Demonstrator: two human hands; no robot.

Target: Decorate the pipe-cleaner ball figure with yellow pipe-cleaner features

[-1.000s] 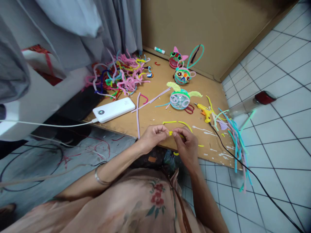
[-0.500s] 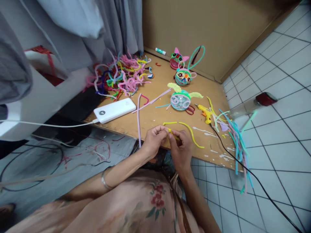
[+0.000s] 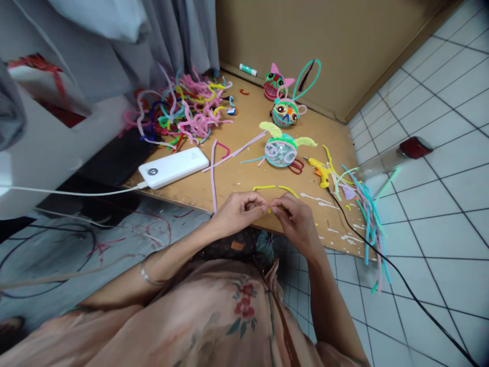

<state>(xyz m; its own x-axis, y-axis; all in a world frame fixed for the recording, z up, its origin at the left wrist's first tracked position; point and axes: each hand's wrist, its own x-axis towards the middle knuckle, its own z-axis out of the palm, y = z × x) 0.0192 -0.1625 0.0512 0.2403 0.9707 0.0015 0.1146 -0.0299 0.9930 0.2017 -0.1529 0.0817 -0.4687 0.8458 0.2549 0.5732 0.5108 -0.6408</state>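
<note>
Over the table's front edge, my left hand (image 3: 244,210) and my right hand (image 3: 296,219) meet fingertip to fingertip. Both are closed in a pinch on a small yellow pipe cleaner (image 3: 269,209), mostly hidden by the fingers. Just beyond them lie a short straight yellow pipe cleaner (image 3: 264,187) and a curved one (image 3: 288,191), partly covered by my right hand. Farther back stands a clear round ball (image 3: 280,153) trimmed with green and lilac pipe cleaner, with two pale yellow ear shapes on top. Red-handled scissors (image 3: 296,166) lie partly behind it.
A yellow glue gun (image 3: 321,172) with a black cord lies right, beside a bundle of pipe cleaners (image 3: 370,216) overhanging the edge. Left are a white power bank (image 3: 173,167) and a tangled pipe cleaner heap (image 3: 191,109). Two decorated balls, one an owl-like face (image 3: 284,113), and a glue stick (image 3: 248,70) stand behind.
My hands have turned so their fingertips face each other, and less of the yellow piece shows between them. My right hand now covers part of the curved yellow pipe cleaner. The view has shifted slightly.
</note>
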